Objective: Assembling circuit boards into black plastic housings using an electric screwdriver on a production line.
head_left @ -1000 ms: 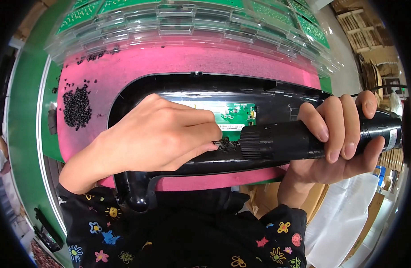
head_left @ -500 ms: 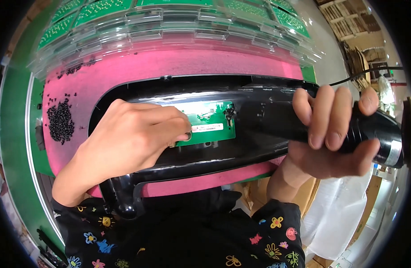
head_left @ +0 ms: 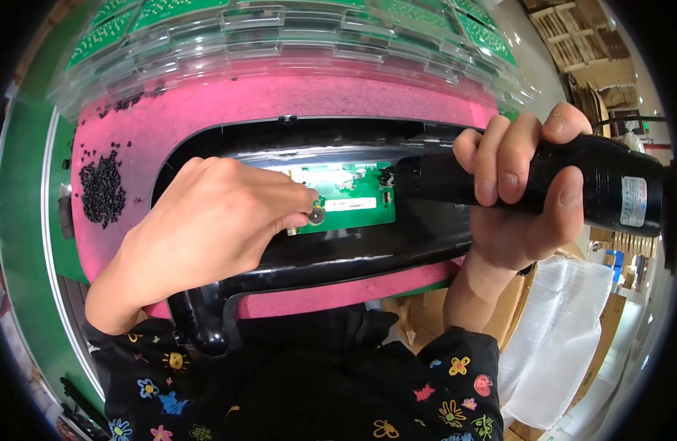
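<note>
Your left hand [head_left: 206,228] pinches a small round screw [head_left: 316,216] between fingertips, pressing it onto the green circuit board [head_left: 351,200] just right of that hand. Your right hand [head_left: 526,191] is wrapped tight around a black electric screwdriver [head_left: 544,184], its tip resting at the board's upper right corner. Around the board lies a black housing [head_left: 338,253] on pink foam [head_left: 279,99]. Left of your left hand, a heap of black screws [head_left: 103,187] sits on the foam.

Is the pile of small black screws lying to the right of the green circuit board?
No, the pile of black screws lies on the pink mat to the left of the green circuit board, beyond the left hand.
</note>
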`<action>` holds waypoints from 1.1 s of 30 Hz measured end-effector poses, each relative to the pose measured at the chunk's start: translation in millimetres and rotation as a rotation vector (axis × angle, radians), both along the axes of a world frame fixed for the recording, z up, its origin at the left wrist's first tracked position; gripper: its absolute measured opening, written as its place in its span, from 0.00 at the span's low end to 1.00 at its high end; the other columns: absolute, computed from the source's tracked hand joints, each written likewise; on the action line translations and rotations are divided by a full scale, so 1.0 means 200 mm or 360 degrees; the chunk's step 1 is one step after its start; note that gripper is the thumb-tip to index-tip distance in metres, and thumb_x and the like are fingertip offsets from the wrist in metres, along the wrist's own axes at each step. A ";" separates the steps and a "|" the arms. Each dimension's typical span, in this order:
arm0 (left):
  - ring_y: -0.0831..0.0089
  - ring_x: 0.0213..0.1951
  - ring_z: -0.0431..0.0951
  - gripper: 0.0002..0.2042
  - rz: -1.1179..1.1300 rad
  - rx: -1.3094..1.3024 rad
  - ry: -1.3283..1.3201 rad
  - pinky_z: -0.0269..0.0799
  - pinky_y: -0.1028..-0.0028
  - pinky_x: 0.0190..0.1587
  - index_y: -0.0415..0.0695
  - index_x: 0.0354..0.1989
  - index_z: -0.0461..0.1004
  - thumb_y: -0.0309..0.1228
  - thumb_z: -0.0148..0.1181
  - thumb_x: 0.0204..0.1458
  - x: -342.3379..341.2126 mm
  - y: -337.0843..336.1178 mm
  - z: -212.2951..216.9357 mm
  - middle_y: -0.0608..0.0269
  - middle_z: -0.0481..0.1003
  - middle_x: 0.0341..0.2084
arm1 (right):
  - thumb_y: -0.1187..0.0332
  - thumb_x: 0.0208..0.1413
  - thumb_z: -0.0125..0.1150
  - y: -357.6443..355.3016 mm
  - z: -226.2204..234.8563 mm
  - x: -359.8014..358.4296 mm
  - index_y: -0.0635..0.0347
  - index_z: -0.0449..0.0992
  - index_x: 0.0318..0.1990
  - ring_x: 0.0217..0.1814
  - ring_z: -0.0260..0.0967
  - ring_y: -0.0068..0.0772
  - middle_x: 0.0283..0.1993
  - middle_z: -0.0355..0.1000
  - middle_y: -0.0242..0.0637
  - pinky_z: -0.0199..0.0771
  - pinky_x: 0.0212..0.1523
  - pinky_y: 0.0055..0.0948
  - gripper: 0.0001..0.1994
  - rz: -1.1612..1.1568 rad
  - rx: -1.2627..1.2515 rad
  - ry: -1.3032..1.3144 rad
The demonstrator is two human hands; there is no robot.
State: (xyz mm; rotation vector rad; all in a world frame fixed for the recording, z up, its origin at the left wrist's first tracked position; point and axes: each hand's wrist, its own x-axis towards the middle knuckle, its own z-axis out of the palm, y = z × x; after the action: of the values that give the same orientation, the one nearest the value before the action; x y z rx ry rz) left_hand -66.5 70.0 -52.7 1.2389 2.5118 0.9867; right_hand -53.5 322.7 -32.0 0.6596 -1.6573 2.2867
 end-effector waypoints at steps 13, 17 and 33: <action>0.58 0.29 0.80 0.02 0.0009 0.0001 0.0022 0.75 0.65 0.30 0.39 0.29 0.79 0.24 0.64 0.49 -0.01 -0.02 -0.02 0.57 0.79 0.25 | 0.60 0.58 0.57 -0.12 0.01 -0.05 0.59 0.65 0.47 0.19 0.56 0.21 0.21 0.60 0.27 0.59 0.25 0.28 0.16 -0.0062 0.0391 0.0025; 0.57 0.29 0.79 0.03 0.0020 -0.0002 0.0047 0.74 0.65 0.30 0.40 0.31 0.79 0.26 0.64 0.49 0.00 -0.01 -0.02 0.59 0.79 0.25 | 0.59 0.59 0.57 -0.12 0.02 -0.03 0.60 0.65 0.46 0.19 0.56 0.22 0.20 0.60 0.28 0.60 0.27 0.29 0.16 -0.0076 0.0362 0.0007; 0.70 0.27 0.82 0.06 0.0068 0.0615 -0.0579 0.77 0.75 0.32 0.34 0.34 0.81 0.21 0.65 0.49 -0.05 -0.03 0.00 0.55 0.82 0.28 | 0.58 0.57 0.60 -0.21 0.23 0.06 0.56 0.64 0.46 0.21 0.62 0.19 0.23 0.66 0.26 0.63 0.33 0.26 0.17 0.0494 -0.0394 0.0165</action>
State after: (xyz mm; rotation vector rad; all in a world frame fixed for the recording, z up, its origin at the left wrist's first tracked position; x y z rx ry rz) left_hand -75.8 63.1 -52.7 0.9780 2.1376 1.6013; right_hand -42.3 280.4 13.6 1.0143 -1.2702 2.5609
